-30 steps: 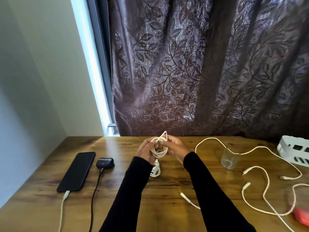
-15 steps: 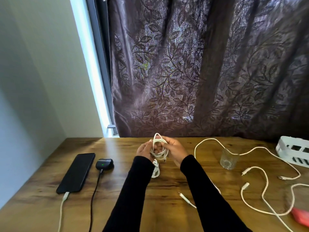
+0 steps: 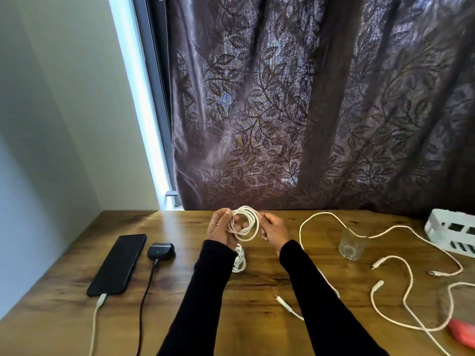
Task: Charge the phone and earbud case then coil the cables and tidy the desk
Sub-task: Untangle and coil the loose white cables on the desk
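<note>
Coiling step: left hand (image 3: 221,231) and right hand (image 3: 274,231) fingers pinch white coil (image 3: 245,223) above counter (image 3: 257,283); next, prob. tuck the tail w/o loops springing, loose cables (image 3: 408,278) remain.

No text, label, brand or number can be read anywhere. The only sign is a small green light on the earbud case (image 3: 160,251). The phone (image 3: 118,264) screen is dark.

My left hand (image 3: 221,230) and right hand (image 3: 275,231) are raised side by side at the far middle, forearms reaching out from the near edge; both curl their fingers, pinching a white cable coil (image 3: 246,223) between them.
</note>
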